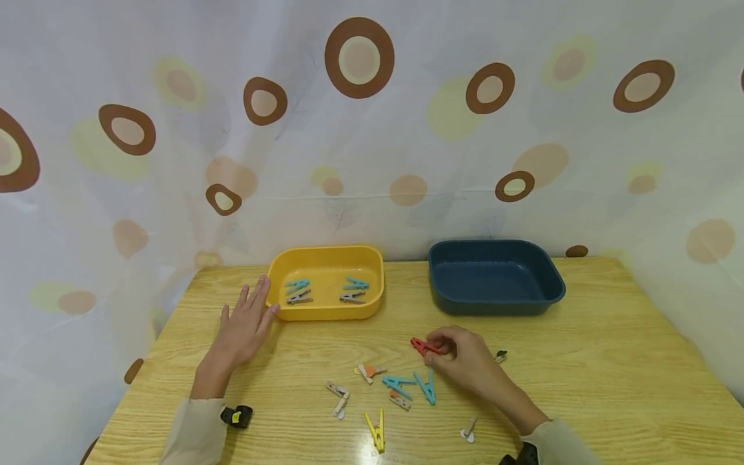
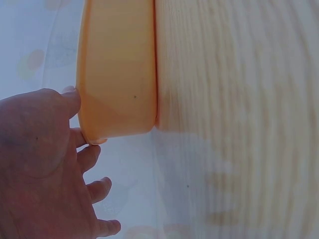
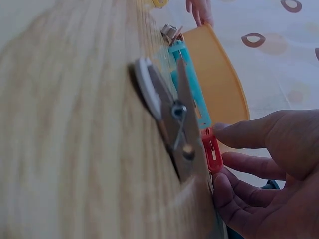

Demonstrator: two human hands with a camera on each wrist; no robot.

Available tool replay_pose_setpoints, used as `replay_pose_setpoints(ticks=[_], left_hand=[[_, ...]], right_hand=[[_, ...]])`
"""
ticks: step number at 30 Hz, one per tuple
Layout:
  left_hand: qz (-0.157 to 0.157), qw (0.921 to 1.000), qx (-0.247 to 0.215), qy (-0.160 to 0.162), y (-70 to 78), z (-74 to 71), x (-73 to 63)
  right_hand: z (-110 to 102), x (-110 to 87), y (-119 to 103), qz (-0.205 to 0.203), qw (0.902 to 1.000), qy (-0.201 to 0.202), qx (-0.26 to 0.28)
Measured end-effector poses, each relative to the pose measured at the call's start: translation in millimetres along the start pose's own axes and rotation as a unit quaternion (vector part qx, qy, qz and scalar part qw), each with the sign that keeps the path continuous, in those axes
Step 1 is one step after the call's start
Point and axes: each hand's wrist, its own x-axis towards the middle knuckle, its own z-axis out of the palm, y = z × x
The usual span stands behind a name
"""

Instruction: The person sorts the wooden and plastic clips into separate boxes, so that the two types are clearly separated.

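Observation:
My left hand (image 1: pixel 243 326) rests against the left end of the yellow tray (image 1: pixel 325 314), its fingers spread and its thumb near the front corner; in the left wrist view the thumb and a finger touch the tray's rim. With thumb and fingertips, my right hand (image 1: pixel 467 361) pinches a red clothespin (image 1: pixel 420 345) at the table's middle. Just in front of that hand lie two blue clothespins (image 1: pixel 429 390). Inside the yellow tray sit several clothespins, blue ones (image 1: pixel 357 283) behind and greyish ones (image 1: pixel 352 298) in front.
A dark blue tray (image 1: pixel 496 309) stands at the back right. Small wooden clothespins (image 1: pixel 340 399) with coloured ends lie scattered on the wood-patterned table (image 1: pixel 628 361), along with a yellow clothespin (image 1: pixel 377 433). A patterned curtain (image 1: pixel 372 142) hangs behind the table.

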Motion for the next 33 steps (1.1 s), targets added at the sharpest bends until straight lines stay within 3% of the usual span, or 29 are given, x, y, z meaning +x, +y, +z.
replay_pose_setpoints(ticks=[4,17,33], left_hand=[[0.001,1.0,0.001,0.001,0.4,0.1,1.0],[0.001,1.0,0.003,0.001,1.8,-0.6,1.2],[0.0,1.0,0.004,0.003,1.7,-1.3,0.0]], right_hand=[[-2.0,-0.5,3.8,0.015,0.9998,0.004,-0.009],[-6.2,-2.1,8.9,-0.004,0.9997,-0.008,0.022],[-8.8,-0.8,3.8,-0.023,0.998,0.014,0.058]])
